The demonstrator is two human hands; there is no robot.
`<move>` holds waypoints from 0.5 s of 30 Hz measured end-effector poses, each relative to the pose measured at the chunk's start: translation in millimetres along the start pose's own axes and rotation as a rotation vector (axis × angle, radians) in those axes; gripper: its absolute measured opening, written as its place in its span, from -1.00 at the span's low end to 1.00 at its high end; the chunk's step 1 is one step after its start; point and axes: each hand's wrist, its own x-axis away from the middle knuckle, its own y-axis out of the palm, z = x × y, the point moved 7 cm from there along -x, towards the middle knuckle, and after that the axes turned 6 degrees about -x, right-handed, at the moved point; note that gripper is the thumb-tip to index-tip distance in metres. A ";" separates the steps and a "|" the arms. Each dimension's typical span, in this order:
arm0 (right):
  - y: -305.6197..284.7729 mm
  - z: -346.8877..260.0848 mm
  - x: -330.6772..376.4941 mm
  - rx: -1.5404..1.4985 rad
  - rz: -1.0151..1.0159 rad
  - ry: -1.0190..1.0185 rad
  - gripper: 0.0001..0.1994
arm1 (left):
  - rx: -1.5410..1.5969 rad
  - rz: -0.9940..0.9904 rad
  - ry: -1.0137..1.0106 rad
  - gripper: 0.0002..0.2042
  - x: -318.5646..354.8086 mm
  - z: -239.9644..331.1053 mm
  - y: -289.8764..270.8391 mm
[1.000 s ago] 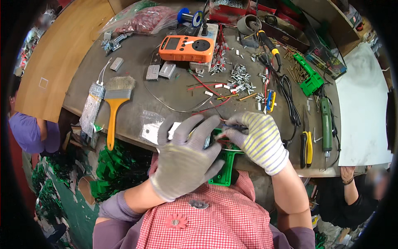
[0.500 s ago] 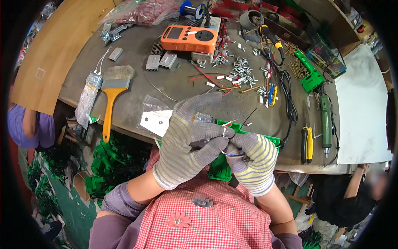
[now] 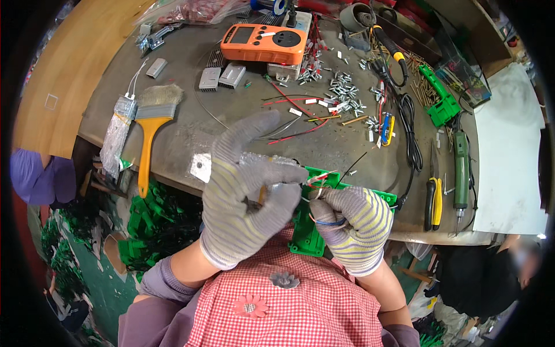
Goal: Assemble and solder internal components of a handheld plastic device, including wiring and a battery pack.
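Both my hands wear grey striped work gloves and meet close to my chest, above the near edge of the workbench (image 3: 191, 127). My left hand (image 3: 245, 194) pinches a small clear plastic-wrapped part (image 3: 272, 165), its index finger raised. My right hand (image 3: 352, 222) is closed around thin red, white and blue wires (image 3: 319, 180). Under both hands lies a green plastic board (image 3: 306, 228), partly hidden by the gloves. A thin black wire (image 3: 354, 164) runs up from it.
An orange meter (image 3: 263, 43), a yellow-handled brush (image 3: 151, 124), metal heat sinks (image 3: 222, 76), scattered screws (image 3: 344, 92), loose red wires (image 3: 286, 95), yellow pliers (image 3: 433, 196), a green electric screwdriver (image 3: 461, 173) and a soldering iron (image 3: 388, 46) lie on the bench. Green parts (image 3: 153, 222) pile on the floor at left.
My hands drew back from the bench toward my chest and closed together over the green board. My right hand dropped lower with the wires.
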 end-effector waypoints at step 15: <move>-6.1 1.2 3.8 0.002 0.003 -0.079 -0.78 | -0.329 -0.216 0.189 -0.82 -14.3 19.5 21.7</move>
